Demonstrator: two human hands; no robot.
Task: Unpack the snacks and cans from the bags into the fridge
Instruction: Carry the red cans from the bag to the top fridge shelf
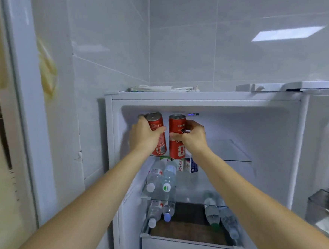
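Left can: a tall red cola can (157, 133), upright at the left end of the top glass shelf (238, 159) inside the fridge (206, 99).
Right can: a second tall red can (177, 137), upright just beside the first, with a narrow gap between them.
Left hand: the left hand (144, 136) is wrapped around the left can at mid-height, thumb across the front.
Right hand: the right hand (193, 136) grips the right can from its right side, fingers curled onto the label.
Seating: the can bases sit at shelf level; whether they bear on the glass cannot be told.
Handling: the cans are judged rigid and moderately heavy if full, with smooth walls that may slip; a grasp around mid-body is the steadiest hold. Being tall and narrow, they may tip if released off-square.
Shelf below: water bottles (161, 176) lie on their sides, caps outward, beside small cartons (190, 164).
Lower level: more water bottles lie there, in two pairs.
Fridge top: a white cable and plug (158, 88) rest on it.
Bags: not in view.
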